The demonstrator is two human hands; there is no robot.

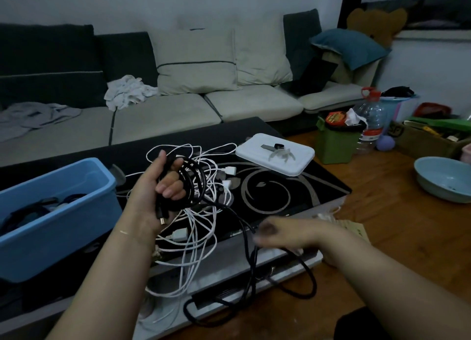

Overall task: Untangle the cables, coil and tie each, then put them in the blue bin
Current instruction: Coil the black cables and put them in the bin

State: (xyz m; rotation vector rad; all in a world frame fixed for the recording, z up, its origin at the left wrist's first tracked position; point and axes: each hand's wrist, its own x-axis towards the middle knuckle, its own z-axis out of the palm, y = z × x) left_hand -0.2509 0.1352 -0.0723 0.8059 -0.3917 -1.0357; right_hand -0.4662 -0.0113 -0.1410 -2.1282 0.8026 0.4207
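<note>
Gripping a partly wound black cable (190, 184), the left hand (155, 187) hovers over tangled white cables (201, 207) on the black glass table (293, 194). The blurred right hand (274, 234) pinches the cable's tail. Blue bin (58, 212) sits left, white lid (275, 153) behind.

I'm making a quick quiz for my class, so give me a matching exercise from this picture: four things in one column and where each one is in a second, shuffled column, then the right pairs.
Things:
1. black cable coil
2. white cables
3. blue bin
4. white lidded box

Places:
A. at the table's left edge, with dark cables inside
B. on the table's far right part, small items on its lid
C. in the left hand, the loose end trailing off the table's near edge
D. tangled on the black table, between the arms

Pairs: 1-C, 2-D, 3-A, 4-B
</note>
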